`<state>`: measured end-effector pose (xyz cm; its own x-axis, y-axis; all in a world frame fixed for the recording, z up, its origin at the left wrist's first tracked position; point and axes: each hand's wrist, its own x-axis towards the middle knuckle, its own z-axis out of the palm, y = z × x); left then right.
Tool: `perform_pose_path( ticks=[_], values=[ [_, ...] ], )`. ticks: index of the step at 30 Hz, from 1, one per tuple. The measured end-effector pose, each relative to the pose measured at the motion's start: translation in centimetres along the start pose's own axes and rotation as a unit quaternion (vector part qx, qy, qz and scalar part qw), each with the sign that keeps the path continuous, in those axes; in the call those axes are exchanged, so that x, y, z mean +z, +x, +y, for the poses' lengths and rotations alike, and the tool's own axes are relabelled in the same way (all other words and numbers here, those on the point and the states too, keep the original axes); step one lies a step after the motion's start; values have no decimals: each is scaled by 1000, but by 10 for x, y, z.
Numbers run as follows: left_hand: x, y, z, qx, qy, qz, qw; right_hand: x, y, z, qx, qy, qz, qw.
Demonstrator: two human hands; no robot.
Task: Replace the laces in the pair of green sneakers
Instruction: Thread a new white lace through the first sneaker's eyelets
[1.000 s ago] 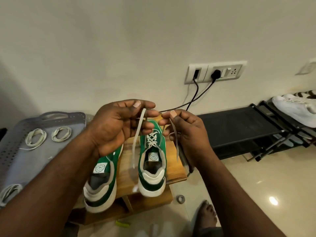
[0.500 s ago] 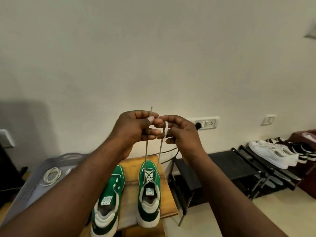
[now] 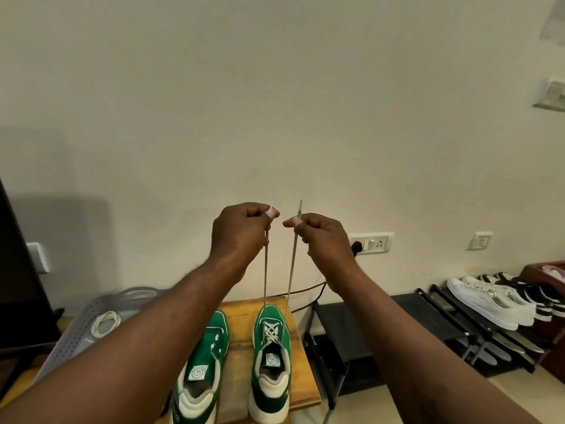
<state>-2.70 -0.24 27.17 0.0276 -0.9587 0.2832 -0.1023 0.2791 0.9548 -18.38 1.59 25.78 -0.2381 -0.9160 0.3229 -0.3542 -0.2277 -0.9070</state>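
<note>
**Drawn up taut**

Head view: left hand (image 3: 241, 237) and right hand (image 3: 321, 240) each keep a pinching grip on one end of the pale flat lace (image 3: 265, 280). It rises straight from the laced green sneaker (image 3: 270, 390) on the wooden desk (image 3: 238, 353), beside its unlaced twin (image 3: 201, 377).

No wording can be read anywhere in the scene. The left green sneaker (image 3: 220, 325) and the right green sneaker (image 3: 286, 341) each carry a round white tongue label, the left label (image 3: 198, 372) and the right label (image 3: 271, 359). Each has a green ring-shaped emblem whose lettering is too small to make out.
</note>
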Motion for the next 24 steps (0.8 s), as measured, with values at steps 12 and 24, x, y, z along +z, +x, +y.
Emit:
perform_pose_path(
  ticks=[12,24],
  values=[
    [-5,3,-7,4,-50,-30,998,20,8,4,7,-5,-10,1000],
    [-13,4,-13,-41,-23,-103,994,8,-3,0,-83,-248,-106,959]
  ],
)
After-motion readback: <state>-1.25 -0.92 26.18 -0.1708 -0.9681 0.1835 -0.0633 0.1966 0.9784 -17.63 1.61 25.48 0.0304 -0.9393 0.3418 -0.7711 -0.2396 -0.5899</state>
